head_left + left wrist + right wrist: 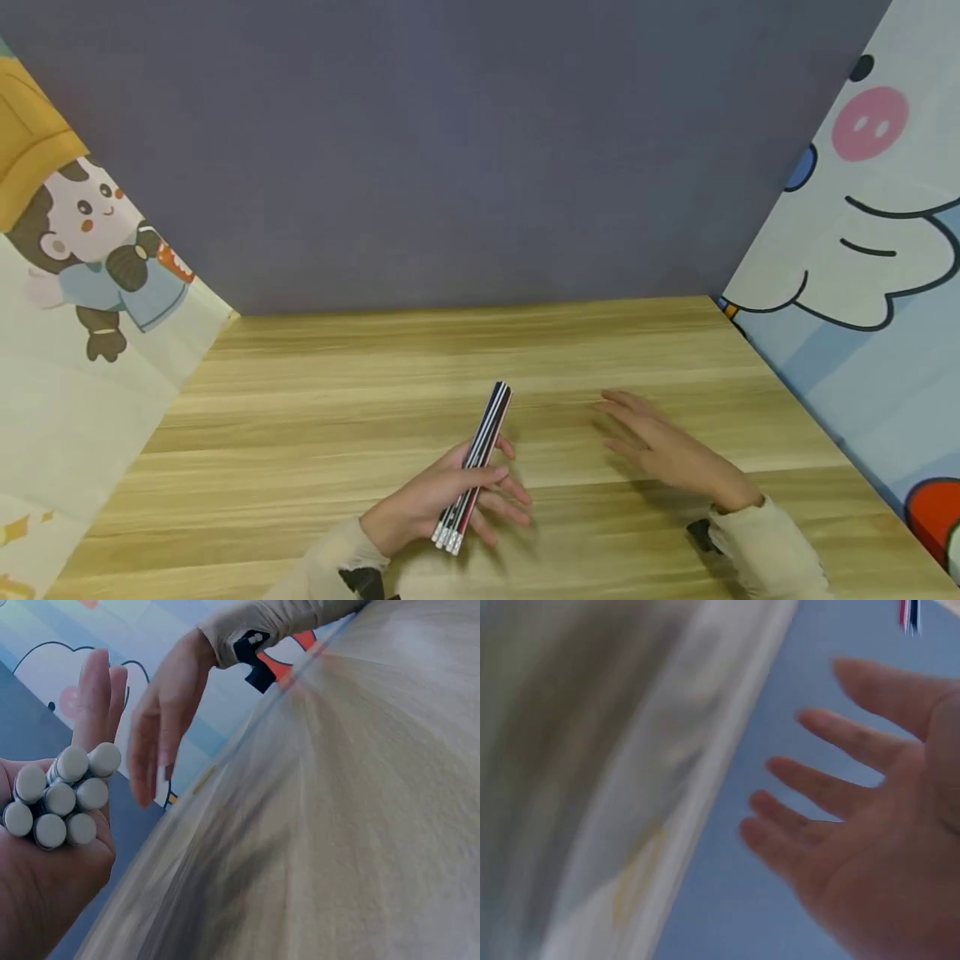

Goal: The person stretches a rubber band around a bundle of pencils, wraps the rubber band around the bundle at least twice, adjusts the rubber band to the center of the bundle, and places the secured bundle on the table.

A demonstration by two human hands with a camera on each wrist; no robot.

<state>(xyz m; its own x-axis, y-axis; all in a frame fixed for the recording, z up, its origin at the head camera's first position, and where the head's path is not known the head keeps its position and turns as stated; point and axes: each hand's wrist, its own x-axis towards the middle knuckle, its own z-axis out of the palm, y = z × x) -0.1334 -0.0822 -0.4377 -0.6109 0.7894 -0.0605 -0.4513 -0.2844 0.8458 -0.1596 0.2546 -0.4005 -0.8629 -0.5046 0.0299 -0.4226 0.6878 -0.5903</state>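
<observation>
A bundle of striped pencils (487, 429) lies across the palm of my left hand (431, 500), with the thumb pressed over it. The pencils are dark with white and red stripes, and their eraser ends point toward me. In the left wrist view, several round white erasers (58, 798) face the camera, packed close together. My right hand (667, 450) hovers over the table to the right, apart from the bundle, fingers extended and holding nothing. In the right wrist view its fingers (832, 787) are spread, and the pencil tips show at the top corner.
The wood-grain table (337, 392) spreads beneath both hands. A dark grey panel (480, 167) stands along its back edge. Side walls with cartoon prints, a child figure (97, 225) at left and a pig (870, 125) at right, flank it.
</observation>
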